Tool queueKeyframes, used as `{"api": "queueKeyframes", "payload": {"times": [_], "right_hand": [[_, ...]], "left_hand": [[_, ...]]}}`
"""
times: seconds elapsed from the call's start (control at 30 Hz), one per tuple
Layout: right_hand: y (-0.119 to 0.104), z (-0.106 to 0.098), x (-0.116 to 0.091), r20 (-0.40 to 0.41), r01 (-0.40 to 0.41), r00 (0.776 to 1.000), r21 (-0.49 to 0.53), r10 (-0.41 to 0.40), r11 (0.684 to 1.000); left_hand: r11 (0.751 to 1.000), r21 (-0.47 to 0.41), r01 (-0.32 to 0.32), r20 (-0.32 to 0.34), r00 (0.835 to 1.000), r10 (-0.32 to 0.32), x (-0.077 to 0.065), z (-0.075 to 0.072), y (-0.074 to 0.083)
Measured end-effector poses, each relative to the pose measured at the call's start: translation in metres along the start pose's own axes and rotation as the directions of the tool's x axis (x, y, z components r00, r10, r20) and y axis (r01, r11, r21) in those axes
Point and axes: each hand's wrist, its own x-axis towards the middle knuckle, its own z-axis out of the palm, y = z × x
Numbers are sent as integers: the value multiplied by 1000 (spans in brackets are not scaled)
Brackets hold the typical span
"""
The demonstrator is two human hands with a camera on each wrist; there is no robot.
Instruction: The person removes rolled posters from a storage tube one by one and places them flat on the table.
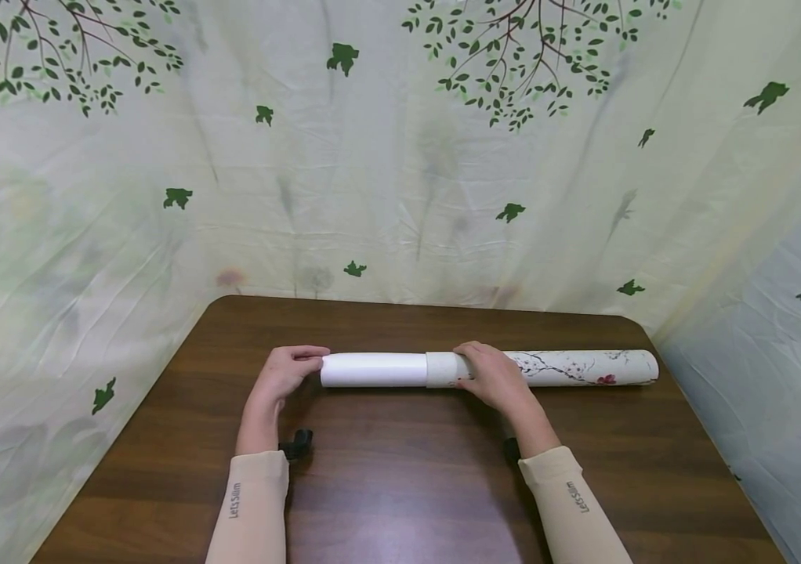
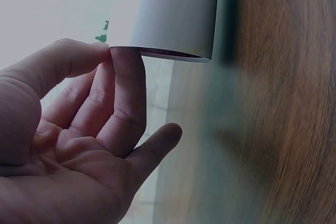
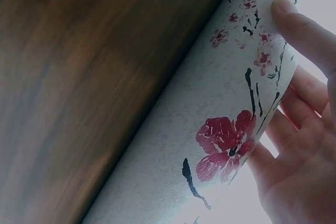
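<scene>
A long wallpaper roll [image 1: 587, 368] lies crosswise on the brown table, printed with dark branches and red blossoms on its right part. Its left part is plain white [image 1: 374, 370], with a seam line where the two parts meet. At the left end, my left hand [image 1: 286, 374] pinches the rim between thumb and bent fingers; the left wrist view shows the thumb tip [image 2: 102, 48] right at the edge. My right hand [image 1: 495, 378] grips the roll near its middle, thumb on the near side. In the right wrist view a big red blossom [image 3: 224, 142] shows beside the palm.
The wooden table [image 1: 400, 486] has rounded far corners. Behind it hangs a pale curtain [image 1: 400, 196] with green leaf prints, which also runs down both sides. Dark wrist-camera mounts [image 1: 298, 444] sit at the wrists, close over the table.
</scene>
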Motion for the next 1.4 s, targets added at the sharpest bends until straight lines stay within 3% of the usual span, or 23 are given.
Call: {"api": "queueKeyframes", "payload": {"times": [1.4], "right_hand": [[13,-6,-3,28,-25,999,18,24,1000]], "left_hand": [[996,-40,84,-22,996,-85,-6,-23,-8]]}}
